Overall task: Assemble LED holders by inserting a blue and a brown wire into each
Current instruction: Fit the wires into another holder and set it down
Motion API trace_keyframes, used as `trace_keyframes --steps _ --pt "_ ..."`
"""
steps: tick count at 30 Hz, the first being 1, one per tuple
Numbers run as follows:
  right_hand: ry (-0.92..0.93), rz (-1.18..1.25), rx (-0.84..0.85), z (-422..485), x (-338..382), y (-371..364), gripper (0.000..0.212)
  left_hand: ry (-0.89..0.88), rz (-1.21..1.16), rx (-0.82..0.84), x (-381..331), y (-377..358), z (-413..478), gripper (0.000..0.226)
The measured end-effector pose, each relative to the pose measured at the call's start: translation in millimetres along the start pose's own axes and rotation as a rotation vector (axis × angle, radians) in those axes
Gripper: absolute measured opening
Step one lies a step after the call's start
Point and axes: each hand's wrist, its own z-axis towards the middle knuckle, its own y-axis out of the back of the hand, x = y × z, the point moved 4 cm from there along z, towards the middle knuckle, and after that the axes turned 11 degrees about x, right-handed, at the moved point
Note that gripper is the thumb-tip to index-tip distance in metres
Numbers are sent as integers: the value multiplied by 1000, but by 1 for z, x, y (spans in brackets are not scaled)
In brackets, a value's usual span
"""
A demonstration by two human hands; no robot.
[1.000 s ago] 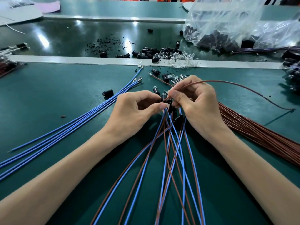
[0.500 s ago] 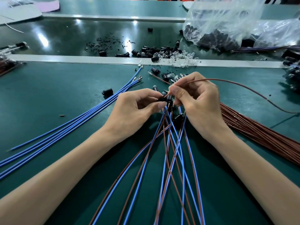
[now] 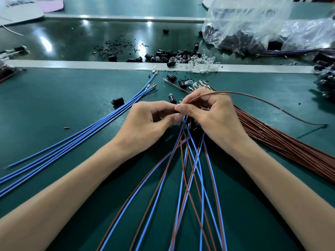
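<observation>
My left hand [image 3: 145,124] and my right hand [image 3: 210,113] meet at the middle of the green table. The left fingers curl round a small black LED holder, almost wholly hidden between the fingertips. My right thumb and forefinger pinch the end of a single brown wire [image 3: 262,101], which arcs off to the right and touches down on the mat. Below both hands fans a pile of finished blue and brown wire pairs [image 3: 188,178]. Loose blue wires [image 3: 81,134] lie to the left, and a bundle of brown wires [image 3: 282,142] lies to the right.
Loose black holders [image 3: 117,101] and clear LEDs [image 3: 203,63] are scattered beyond my hands along a metal strip [image 3: 90,64]. Plastic bags of parts [image 3: 244,28] sit at the back right. More dark parts [image 3: 326,77] lie at the right edge.
My hands have closed together. The brown wire end in my right hand has moved left toward the holder in my left, and the wire's far end has slid along the mat.
</observation>
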Motion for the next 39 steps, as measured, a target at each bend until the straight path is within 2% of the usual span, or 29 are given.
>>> trace_keyframes --steps 2,4,6,8,12,13,15,17,18,20,23,25,28,30,32,34,36,39 --pt "-18 43 -19 0 0 2 8 14 3 -16 0 0 0 8" --pt "-49 290 -42 1 -1 3 11 35 -3 -46 1 2 1 6" --pt "-47 515 -94 3 -3 6 5 38 -21 -59 1 4 1 3" --pt "-32 453 -150 2 -1 10 12 33 -24 -41 0 2 0 5" --pt "-44 65 -19 0 0 1 17 9 -30 -2 -5 -1 -2 21" --pt "-59 76 6 -1 -1 -1 13 8 -32 -5 -5 0 -2 19" --pt "-89 331 -1 0 -1 -2 5 24 -50 -23 -2 1 -1 10" --pt "-100 599 -99 3 -2 4 16 38 -69 -22 -1 0 0 7" --pt "-101 618 -149 3 -3 8 20 38 -75 -8 -2 -1 0 10" --pt "-91 454 -145 2 -3 12 27 39 -96 36 -3 -3 -1 21" --pt "-119 157 41 0 0 1 24 24 -127 81 -4 -4 -2 27" --pt "-149 287 64 0 2 -2 16 26 -165 77 -3 -4 -2 27" --pt "-163 615 -81 3 0 5 21 32 -189 68 -3 -3 -1 26" --pt "-155 587 -127 2 -2 8 26 35 -166 76 -2 -3 -1 27" --pt "-154 404 -26 1 0 3 27 35 -162 78 -1 -3 -1 28" --pt "-153 322 97 -1 2 -5 21 34 -153 77 0 -3 -1 29" --pt "-164 410 64 0 2 -2 17 37 -153 80 0 -3 -1 29" --pt "-171 629 -118 3 -5 11 22 46 -154 79 1 -3 -1 35"
